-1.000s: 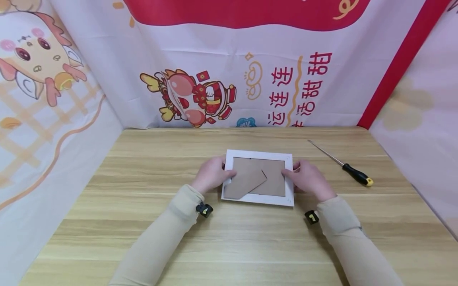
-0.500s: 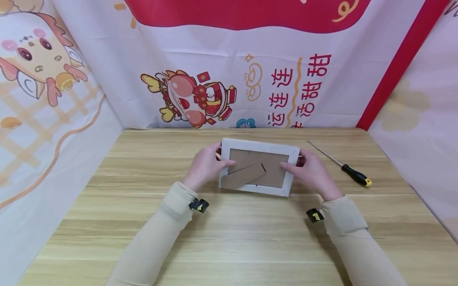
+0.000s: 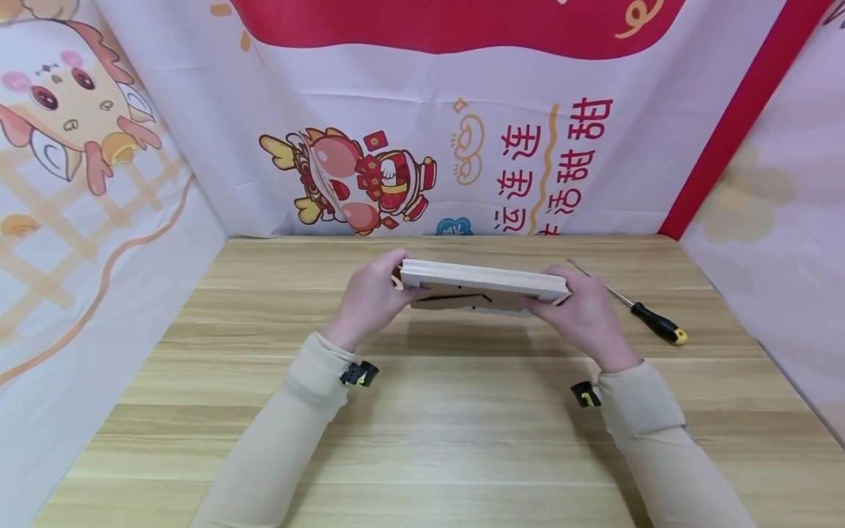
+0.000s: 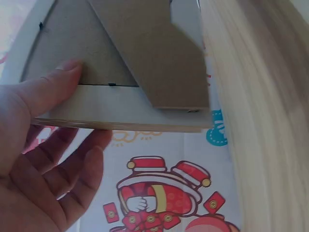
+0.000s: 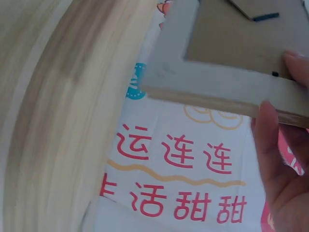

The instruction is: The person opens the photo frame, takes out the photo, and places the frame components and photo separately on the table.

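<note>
A white picture frame [image 3: 485, 276] is held up over the table between both hands, tipped so its edge faces the head camera. Its brown backing board [image 5: 231, 46] and a cardboard stand flap [image 4: 154, 53] show in the wrist views. My left hand [image 3: 371, 297] grips the frame's left end, thumb on the backing and fingers under the edge. At the opposite end, my right hand [image 3: 584, 312] holds it the same way, thumb on the back. The front face of the frame is hidden.
On the wooden table [image 3: 429, 440], a screwdriver [image 3: 653, 320] with a black and yellow handle lies to the right, its shaft pointing toward the back. A printed cloth [image 3: 370, 95] hangs behind the table, with more cloth at both sides.
Both hands have raised the picture frame and tilted it from nearly flat, back showing, to edge-on toward the head camera. The screwdriver has stayed in place.
</note>
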A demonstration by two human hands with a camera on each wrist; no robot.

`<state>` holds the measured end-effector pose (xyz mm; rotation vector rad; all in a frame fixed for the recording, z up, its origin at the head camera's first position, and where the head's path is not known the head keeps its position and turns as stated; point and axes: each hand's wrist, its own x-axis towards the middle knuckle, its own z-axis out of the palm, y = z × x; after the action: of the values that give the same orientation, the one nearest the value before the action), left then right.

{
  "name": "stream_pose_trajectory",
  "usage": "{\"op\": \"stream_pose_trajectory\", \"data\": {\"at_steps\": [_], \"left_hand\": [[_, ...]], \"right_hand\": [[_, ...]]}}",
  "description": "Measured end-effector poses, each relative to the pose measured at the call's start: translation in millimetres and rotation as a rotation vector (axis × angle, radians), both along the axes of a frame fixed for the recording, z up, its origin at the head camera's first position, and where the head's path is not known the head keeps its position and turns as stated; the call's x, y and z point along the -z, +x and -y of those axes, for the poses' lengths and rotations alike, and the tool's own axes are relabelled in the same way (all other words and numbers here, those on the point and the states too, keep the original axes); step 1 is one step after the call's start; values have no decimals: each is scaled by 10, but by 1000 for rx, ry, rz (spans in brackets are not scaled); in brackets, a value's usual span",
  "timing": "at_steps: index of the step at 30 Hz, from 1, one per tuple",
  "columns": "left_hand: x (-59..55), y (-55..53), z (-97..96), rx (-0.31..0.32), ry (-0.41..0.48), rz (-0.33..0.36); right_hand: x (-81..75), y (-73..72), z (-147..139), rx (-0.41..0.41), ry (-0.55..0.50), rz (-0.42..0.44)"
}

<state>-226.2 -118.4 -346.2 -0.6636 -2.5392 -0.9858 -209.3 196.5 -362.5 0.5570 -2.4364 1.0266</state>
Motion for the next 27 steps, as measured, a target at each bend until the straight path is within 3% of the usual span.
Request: {"op": "stream_pose_trajectory", "data": {"at_steps": [9, 12, 14, 16, 19, 23, 27], "left_hand": [[-145, 44, 60, 87, 90, -269], [-190, 48, 90, 114, 114, -284], [-217, 59, 111, 116, 119, -252], [-233, 67, 135, 95, 122, -191], [-245, 62, 173, 32, 171, -41], [-237, 20, 213, -10, 359, 280], [-237, -1, 199, 91, 547, 625]], "right_hand": [[-111, 42, 39, -117, -43, -424], [-148, 68, 57, -134, -46, -541], [-161, 86, 70, -126, -51, -608], [-163, 97, 80, -104, -49, -661], [-150, 102, 86, -76, -35, -717], [-126, 99, 95, -63, -22, -787], [-126, 115, 119, -74, -10, -852]]}}
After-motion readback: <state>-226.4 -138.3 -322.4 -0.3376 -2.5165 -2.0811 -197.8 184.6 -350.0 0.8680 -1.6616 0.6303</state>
